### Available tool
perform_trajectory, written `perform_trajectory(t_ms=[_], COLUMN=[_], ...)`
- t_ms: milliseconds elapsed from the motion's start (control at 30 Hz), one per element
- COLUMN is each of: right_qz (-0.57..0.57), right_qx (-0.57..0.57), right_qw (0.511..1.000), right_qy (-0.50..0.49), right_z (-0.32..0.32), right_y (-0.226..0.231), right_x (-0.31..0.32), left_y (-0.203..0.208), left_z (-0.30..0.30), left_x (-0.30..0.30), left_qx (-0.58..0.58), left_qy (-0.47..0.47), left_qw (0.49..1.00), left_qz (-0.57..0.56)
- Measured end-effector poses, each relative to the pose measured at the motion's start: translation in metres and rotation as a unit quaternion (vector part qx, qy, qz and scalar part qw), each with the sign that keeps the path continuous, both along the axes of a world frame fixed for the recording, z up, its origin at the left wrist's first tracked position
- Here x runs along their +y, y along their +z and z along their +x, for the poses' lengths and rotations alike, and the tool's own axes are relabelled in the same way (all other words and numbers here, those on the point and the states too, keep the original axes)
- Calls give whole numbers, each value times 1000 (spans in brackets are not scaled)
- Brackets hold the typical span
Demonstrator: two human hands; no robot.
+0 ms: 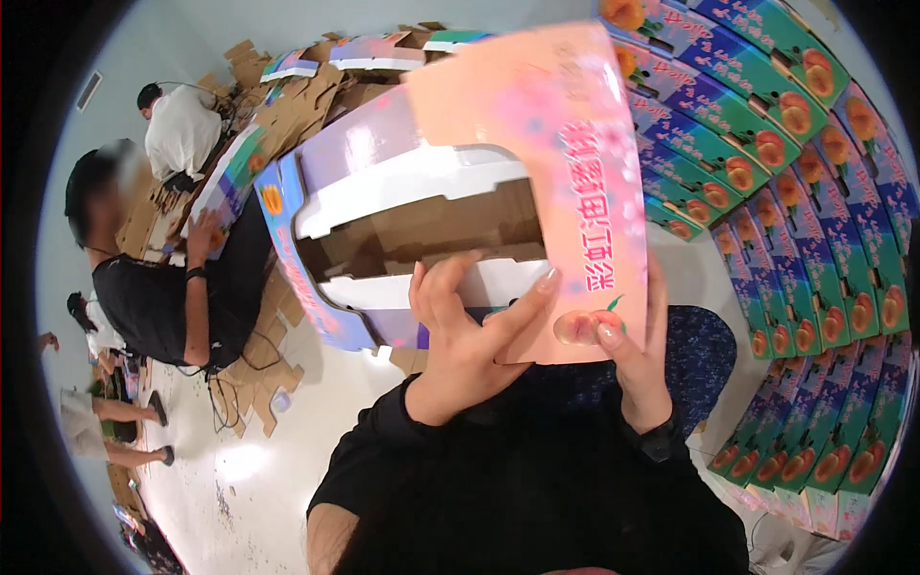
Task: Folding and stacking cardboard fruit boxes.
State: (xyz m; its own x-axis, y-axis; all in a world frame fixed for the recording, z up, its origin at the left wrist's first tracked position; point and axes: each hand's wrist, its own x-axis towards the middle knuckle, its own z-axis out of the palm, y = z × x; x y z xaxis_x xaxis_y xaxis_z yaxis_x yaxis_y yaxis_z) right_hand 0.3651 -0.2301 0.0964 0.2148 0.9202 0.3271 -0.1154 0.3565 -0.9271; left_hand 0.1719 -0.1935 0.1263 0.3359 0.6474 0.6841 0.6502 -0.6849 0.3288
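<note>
A printed cardboard fruit box in pink, purple and blue is held up in front of my chest. Its wide opening shows white flaps and a plain brown inside. My left hand grips the near side of the box, with fingers over the edge of the white flap and the thumb against the pink end panel. At the right end, my right hand pinches the lower corner of that panel, its thumb on the front near a printed peach and the other fingers behind.
Finished-looking printed boxes are stacked in rows on the right. A co-worker in black sits at the left, touching another box. Further back, a person in white bends over. Flat brown cardboard lies piled at the far side; cables trail on the floor.
</note>
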Motion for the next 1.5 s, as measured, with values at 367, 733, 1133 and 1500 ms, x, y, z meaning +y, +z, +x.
perform_trajectory(t_ms=[367, 733, 1133, 1500], right_qz=[-187, -131, 246, 400], right_qx=[334, 271, 176, 34], right_qw=[923, 936, 937, 574], right_qy=[37, -180, -173, -714], right_z=[42, 118, 152, 128], right_y=[-89, -48, -25, 57], right_x=[-79, -161, -233, -347], left_y=[21, 19, -27, 82], left_z=[20, -29, 114, 309], left_x=[18, 36, 76, -10], left_qx=[197, -156, -426, -348], left_qy=[-300, 13, -312, -742], left_qw=[927, 978, 822, 481], left_qz=[-110, 139, -212, -313])
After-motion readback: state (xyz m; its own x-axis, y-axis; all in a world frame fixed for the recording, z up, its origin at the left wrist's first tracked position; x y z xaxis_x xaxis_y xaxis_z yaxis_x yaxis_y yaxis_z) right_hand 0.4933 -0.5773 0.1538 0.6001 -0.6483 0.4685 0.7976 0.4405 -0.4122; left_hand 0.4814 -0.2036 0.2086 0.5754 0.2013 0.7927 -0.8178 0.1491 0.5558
